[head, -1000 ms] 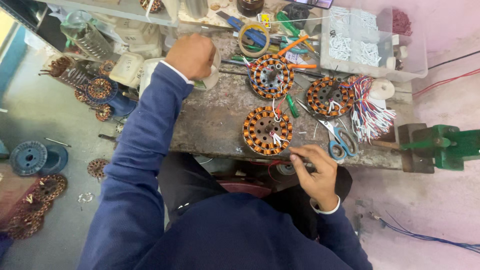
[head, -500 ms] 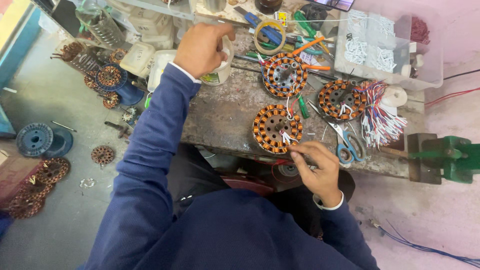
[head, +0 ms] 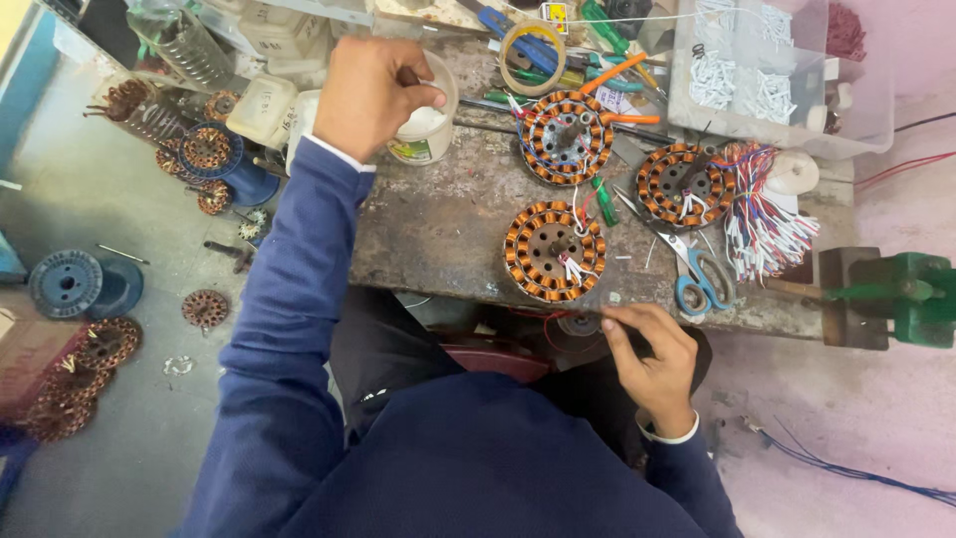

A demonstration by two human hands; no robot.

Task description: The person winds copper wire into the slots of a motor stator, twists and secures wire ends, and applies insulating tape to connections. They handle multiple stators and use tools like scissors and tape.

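Left hand (head: 370, 95) grips a stick in the white tub (head: 430, 118), right hand (head: 652, 349) pinches at bench edge below nearest wound coil ring (head: 554, 250); its leads look untrimmed.

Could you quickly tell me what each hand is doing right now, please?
Left hand: closed around a dark handle standing in the white tub.
Right hand: fingers curled at the bench edge near the wound stator; what it holds cannot be told.
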